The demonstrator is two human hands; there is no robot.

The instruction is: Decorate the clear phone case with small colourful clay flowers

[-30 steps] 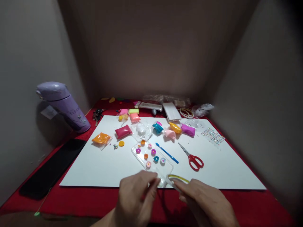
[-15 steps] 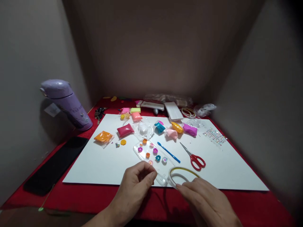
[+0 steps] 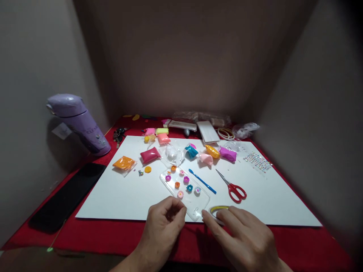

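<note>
My left hand [image 3: 166, 228] is closed in a pinch at the board's front edge, thumb against forefinger; what it holds, if anything, cannot be made out. My right hand [image 3: 241, 236] has its fingers on a roll of tape [image 3: 219, 208], which lies nearly flat on the white board [image 3: 272, 200] and is partly hidden by them. Its forefinger stretches out left of the roll. Just beyond both hands lies a clear phone case [image 3: 195, 215]. Several small clay flowers [image 3: 186, 179] in orange, pink, purple, teal and white sit on it.
Right of the case are a blue modelling tool [image 3: 202, 181] and red-handled scissors [image 3: 236, 192]. Clay packets [image 3: 150, 155] line the board's back. A gem sheet [image 3: 258, 161] lies right. At left are a black phone [image 3: 68, 196], keys [image 3: 119, 135] and a purple bottle [image 3: 81, 122].
My right hand has lowered the tape roll from a tilted position to nearly flat on the board. My left hand stays pinched in almost the same place.
</note>
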